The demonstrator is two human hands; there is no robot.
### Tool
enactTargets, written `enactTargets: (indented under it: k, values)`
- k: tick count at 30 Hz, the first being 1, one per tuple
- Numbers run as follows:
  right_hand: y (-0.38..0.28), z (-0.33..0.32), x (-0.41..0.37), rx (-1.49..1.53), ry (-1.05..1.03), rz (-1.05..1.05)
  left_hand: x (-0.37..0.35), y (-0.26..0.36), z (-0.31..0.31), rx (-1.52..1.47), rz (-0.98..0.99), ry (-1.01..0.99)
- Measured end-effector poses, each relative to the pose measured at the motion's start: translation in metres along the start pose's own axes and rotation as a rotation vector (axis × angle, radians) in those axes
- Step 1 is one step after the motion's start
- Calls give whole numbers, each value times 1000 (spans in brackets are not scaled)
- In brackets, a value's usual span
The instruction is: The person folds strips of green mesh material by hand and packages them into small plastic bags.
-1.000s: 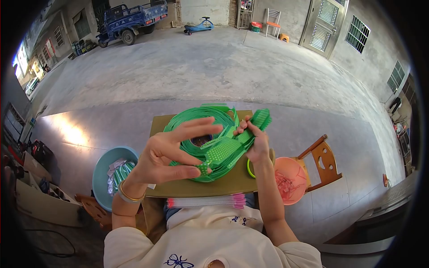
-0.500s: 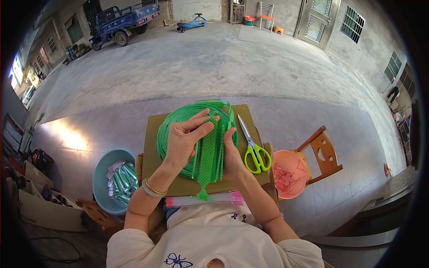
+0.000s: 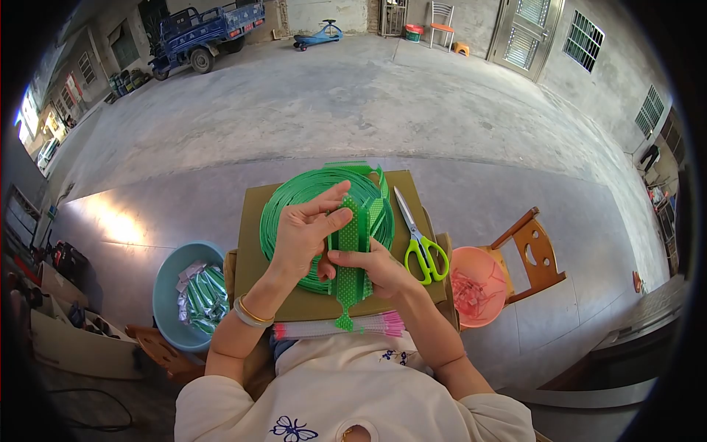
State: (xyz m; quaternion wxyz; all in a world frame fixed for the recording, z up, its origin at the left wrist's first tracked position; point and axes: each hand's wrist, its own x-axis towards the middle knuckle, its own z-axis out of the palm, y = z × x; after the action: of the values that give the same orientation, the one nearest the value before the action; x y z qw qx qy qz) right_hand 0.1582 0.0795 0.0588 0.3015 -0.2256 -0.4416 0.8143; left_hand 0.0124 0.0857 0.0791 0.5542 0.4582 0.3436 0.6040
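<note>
A green dotted ribbon strip [image 3: 348, 283] is folded into a flat bundle, its narrow tail hanging at the board's near edge. My left hand [image 3: 305, 228] pinches the upper part of the bundle between thumb and fingers. Lower down, my right hand [image 3: 374, 267] grips it from the right, thumb across the front. Behind both hands a large coil of green ribbon [image 3: 283, 199] lies on the brown board [image 3: 254, 295]. Scissors with yellow-green handles [image 3: 417, 247] rest on the board to the right. Pink-tipped clear sticks [image 3: 335, 326] lie along the near edge.
On the left stands a blue basin [image 3: 168, 271] with green and silvery packets. A pink basin [image 3: 477, 259] holding reddish strips is at the right, beside a wooden chair [image 3: 532, 254]. Farther off are a blue three-wheeled truck [image 3: 202, 33] and a blue ride-on toy [image 3: 318, 37].
My right hand has moved left and down, from the bundle's right side to across its front, with its thumb now over the ribbon. The bundle looks narrower and its tail has shifted slightly right.
</note>
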Motion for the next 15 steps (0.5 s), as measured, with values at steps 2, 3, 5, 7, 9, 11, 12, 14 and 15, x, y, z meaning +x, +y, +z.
enactTargets:
  k: [2,3,5,7,9,11,12,14,15]
  values:
    - [0,1,-2,18,-13,21,0,4,-9,21,-95,-61]
    - [-1,0,-2,-16,-73,14,0,8,-13,50,-149,-104]
    - [-5,-4,-5,-84,-194,1,0,12,-13,0,-162,-138]
    - [-7,-6,-7,-183,-186,22,-2,21,-13,-37,-195,-176]
    - [-8,-4,-7,-230,-185,37,-4,32,-16,-61,-248,-217]
    - [-12,0,-8,-224,-189,44,-4,27,-19,24,-186,-190]
    - [-13,0,-8,-252,-174,50,-4,26,-20,67,-155,-178]
    - [-15,0,-8,-307,-145,63,-3,26,-22,125,-128,-206]
    - [-12,-1,-7,-522,-48,-66,-3,27,-22,153,-114,-220]
